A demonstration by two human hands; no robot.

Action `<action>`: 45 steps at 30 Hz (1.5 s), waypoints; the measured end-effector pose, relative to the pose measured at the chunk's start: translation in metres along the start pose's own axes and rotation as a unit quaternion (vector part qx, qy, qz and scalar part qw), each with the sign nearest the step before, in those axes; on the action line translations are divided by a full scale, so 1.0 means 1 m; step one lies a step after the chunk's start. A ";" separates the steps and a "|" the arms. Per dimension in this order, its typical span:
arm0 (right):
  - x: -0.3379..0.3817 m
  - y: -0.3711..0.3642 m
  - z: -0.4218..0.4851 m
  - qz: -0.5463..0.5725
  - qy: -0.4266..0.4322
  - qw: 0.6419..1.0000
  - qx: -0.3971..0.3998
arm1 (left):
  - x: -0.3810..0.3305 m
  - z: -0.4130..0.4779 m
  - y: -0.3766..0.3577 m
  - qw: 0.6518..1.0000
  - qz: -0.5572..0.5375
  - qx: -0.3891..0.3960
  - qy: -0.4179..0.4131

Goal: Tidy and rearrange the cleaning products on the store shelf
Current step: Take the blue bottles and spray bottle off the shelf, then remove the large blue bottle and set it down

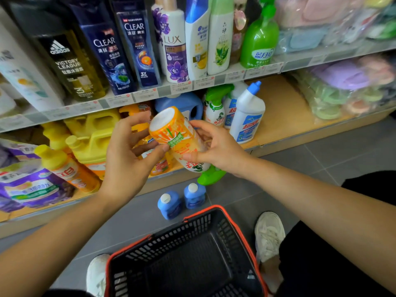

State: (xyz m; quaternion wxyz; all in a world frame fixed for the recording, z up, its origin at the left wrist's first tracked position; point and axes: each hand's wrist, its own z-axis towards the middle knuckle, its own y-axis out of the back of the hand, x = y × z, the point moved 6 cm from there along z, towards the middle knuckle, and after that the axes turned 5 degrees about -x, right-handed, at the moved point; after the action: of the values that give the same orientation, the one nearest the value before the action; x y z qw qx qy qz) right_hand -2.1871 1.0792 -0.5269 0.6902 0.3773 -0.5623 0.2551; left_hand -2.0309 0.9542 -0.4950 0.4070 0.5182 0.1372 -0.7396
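An orange and white spray bottle [177, 138] with a green trigger head lies tilted in front of the bottom shelf, its white base turned up toward me. My left hand [128, 155] pinches its label side with thumb and fingers. My right hand [216, 146] grips the lower body near the green trigger. On the bottom shelf [285, 116] behind stand yellow jugs [94, 133], a blue jug [182, 103], a green-headed spray bottle [214, 108] and a white toilet cleaner bottle [246, 118].
Two small blue bottles [182, 200] stand on the grey floor before the shelf. A black basket with a red rim [186, 254] sits between my white shoes. Shampoo bottles [175, 43] fill the upper shelf. Purple refill bags [32, 185] lie at the left.
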 end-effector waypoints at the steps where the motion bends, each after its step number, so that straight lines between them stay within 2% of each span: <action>1: -0.001 0.001 0.000 0.003 -0.006 1.000 -0.001 | 0.005 0.000 0.000 1.000 -0.009 -0.009 0.021; 4: -0.005 0.002 -0.001 0.035 -0.029 0.999 -0.004 | 0.027 -0.007 -0.005 0.993 -0.022 0.011 0.112; 8: -0.009 0.003 -0.001 0.081 -0.043 0.996 -0.023 | 0.063 -0.031 -0.026 0.958 0.052 0.155 0.234; 10: -0.011 0.002 0.000 0.102 -0.056 0.993 -0.034 | 0.071 -0.046 -0.036 0.937 0.061 0.223 0.260; 13: -0.012 -0.003 0.000 0.159 -0.081 0.983 -0.038 | 0.075 -0.058 -0.046 0.928 0.044 0.259 0.266; 17: -0.012 -0.005 0.000 0.189 -0.110 0.975 -0.039 | 0.078 -0.053 -0.038 0.943 0.072 0.220 0.240; 19: -0.015 -0.003 0.001 0.164 -0.128 0.977 -0.038 | 0.081 -0.051 -0.027 0.950 0.055 0.179 0.248; 22: -0.026 0.004 0.001 0.097 -0.162 0.981 -0.046 | 0.079 -0.047 -0.004 0.961 0.022 0.078 0.264; 25: -0.040 0.008 -0.002 0.059 -0.210 0.974 -0.062 | 0.071 -0.035 0.014 0.973 0.033 0.028 0.229; 29: -0.046 0.016 0.001 -0.005 -0.228 0.970 -0.084 | 0.055 -0.025 0.024 0.981 0.062 0.022 0.182; 36: -0.041 0.034 0.045 -0.171 -0.089 0.974 -0.122 | 0.051 -0.004 0.034 0.975 0.184 0.014 0.121; 39: -0.061 0.035 0.070 -0.174 -0.106 0.973 -0.110 | 0.062 -0.001 0.033 0.963 0.247 0.037 0.104; 45: -0.117 0.026 0.114 -0.206 -0.144 0.966 -0.053 | 0.098 -0.005 0.016 0.945 0.297 0.100 0.098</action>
State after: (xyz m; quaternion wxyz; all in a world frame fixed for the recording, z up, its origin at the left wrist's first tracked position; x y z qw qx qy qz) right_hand -2.3013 1.0109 -0.6252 0.6585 0.4806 -0.5788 0.0201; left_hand -2.0284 0.9025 -0.5800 0.5388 0.6435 -0.0578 -0.5406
